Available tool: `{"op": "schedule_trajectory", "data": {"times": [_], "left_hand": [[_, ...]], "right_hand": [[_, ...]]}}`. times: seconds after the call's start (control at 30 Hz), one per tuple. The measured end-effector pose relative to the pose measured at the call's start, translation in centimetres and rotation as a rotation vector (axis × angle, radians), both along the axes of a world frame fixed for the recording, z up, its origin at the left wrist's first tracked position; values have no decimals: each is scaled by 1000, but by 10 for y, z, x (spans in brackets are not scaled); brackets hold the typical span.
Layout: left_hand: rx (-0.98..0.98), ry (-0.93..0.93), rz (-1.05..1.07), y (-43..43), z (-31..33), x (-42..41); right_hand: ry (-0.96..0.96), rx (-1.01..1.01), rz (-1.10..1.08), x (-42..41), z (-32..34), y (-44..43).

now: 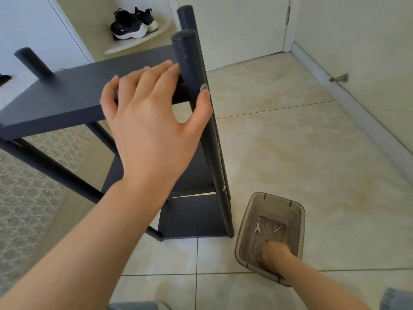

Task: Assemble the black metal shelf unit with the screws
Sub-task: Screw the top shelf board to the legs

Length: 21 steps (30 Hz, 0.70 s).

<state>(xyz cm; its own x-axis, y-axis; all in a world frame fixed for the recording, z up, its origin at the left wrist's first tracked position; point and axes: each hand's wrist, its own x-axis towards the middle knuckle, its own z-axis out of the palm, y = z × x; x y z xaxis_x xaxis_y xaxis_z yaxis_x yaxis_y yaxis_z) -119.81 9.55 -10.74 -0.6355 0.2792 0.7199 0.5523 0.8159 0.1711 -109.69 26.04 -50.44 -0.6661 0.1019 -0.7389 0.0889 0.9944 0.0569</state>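
The black metal shelf unit (67,95) stands upright on the tiled floor, with round posts and flat shelves. My left hand (152,121) lies on the top shelf by the near right post (190,63), fingers straight over the shelf, thumb against the post just below a silver screw head (203,87). A second screw head (224,188) shows lower on that post. My right hand (276,253) reaches down into a smoky clear plastic bin (243,222) on the floor; its fingers are hidden under the hand. In the bin lie a small wrench (258,227) and a bolt (277,229).
A patterned rug (24,186) lies under the unit's left side. Black-and-white sneakers (131,24) sit on a low corner ledge behind. A white door with a floor doorstop (339,78) stands at the right. Open tiles (312,142) spread to the right of the unit.
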Motion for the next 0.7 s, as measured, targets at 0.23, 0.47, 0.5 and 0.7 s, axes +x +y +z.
{"op": "schedule_trajectory", "data": {"times": [0.23,0.47,0.5,0.7], "left_hand": [[9,4,-6,0,-1,-2],[-7,-23,-12,0,2,3],[-12,-31,-16,0,2,4],[-6,-64,-42,1,6,8]], "right_hand": [[99,-4,16,-8,9,6],[143,-82,-119,-30,51,26],[135,-99,-125,-35,59,29],[250,-141,-133,-64,162,35]]}}
